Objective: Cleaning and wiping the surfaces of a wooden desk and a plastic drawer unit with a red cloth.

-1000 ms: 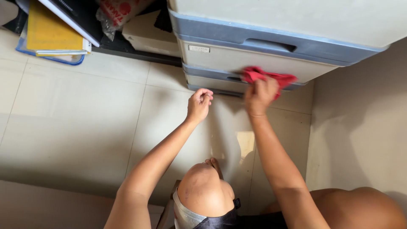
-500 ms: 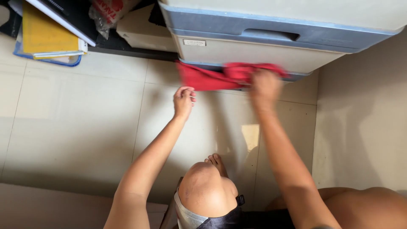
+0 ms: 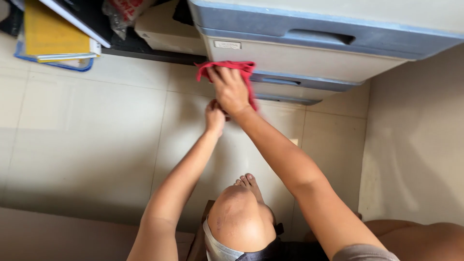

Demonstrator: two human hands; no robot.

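Observation:
My right hand point(image 3: 230, 91) presses a red cloth point(image 3: 226, 67) against the left front corner of a plastic drawer cabinet point(image 3: 299, 58) with cream drawer fronts and blue-grey handle strips. The cloth bunches under my palm and hangs down beside it. My left hand point(image 3: 214, 117) is closed in a loose fist just below my right wrist, above the floor, with nothing visible in it. My bent knee point(image 3: 239, 222) and bare toes show at the bottom.
Pale floor tiles point(image 3: 92, 125) spread to the left. At the top left lie a yellow book on a blue folder point(image 3: 53, 36), a plastic bag point(image 3: 123, 14) and a cream box point(image 3: 164, 31). A beige wall point(image 3: 415, 145) rises at the right.
My right hand has swept the red cloth leftward along the drawer fronts, from the right side to the cabinet's left corner. My left hand stayed near, now tucked under my right wrist.

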